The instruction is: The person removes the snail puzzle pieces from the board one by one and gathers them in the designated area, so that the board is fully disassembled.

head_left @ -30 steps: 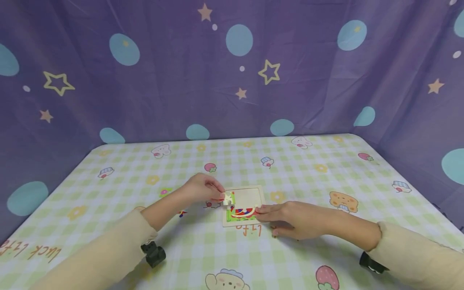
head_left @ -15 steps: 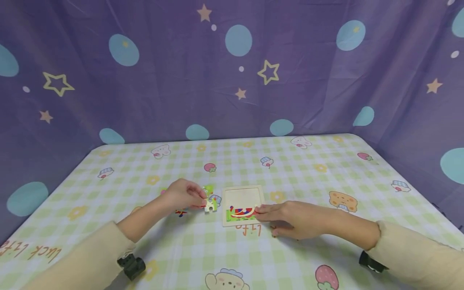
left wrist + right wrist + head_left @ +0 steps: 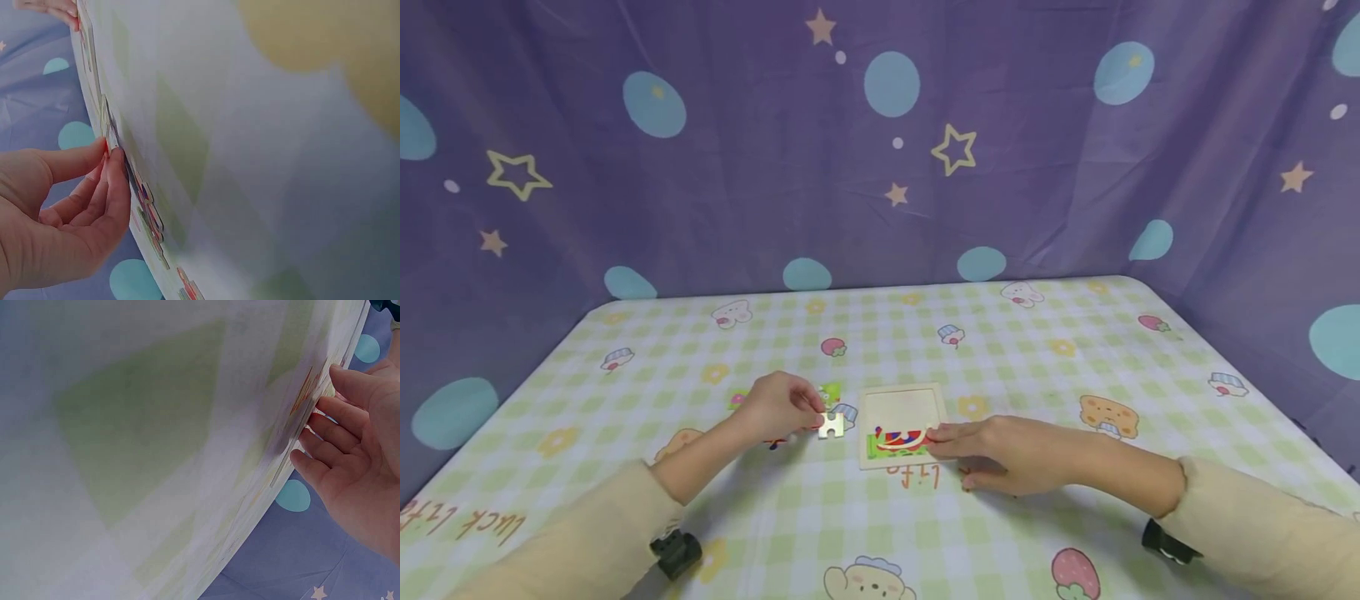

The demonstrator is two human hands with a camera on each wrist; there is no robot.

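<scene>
My left hand [image 3: 778, 408] pinches a jigsaw puzzle piece [image 3: 831, 426] between thumb and fingertips, just left of the wooden puzzle tray [image 3: 901, 406]. The piece looks pale, with a notch facing me. In the left wrist view, thumb and index finger meet at the piece, low over the cloth. Along the tray's near side lie fitted pieces [image 3: 895, 442] with a red, blue and green picture; its far part shows bare wood. My right hand [image 3: 1000, 454] rests its extended fingertips on the tray's right edge. The right wrist view shows those fingers slightly bent, thumb apart.
Loose puzzle pieces lie around my left hand: a green one [image 3: 830, 392] behind the fingers, a pink and green one [image 3: 738, 401] to the left, and a partly hidden dark one [image 3: 775, 443]. A checked tablecloth [image 3: 775, 525] covers the table; a purple curtain [image 3: 760, 167] hangs behind.
My left hand has carried the puzzle piece from over the tray's left side out to the left, onto or near the cloth, and turned it slightly. My right hand stays in place.
</scene>
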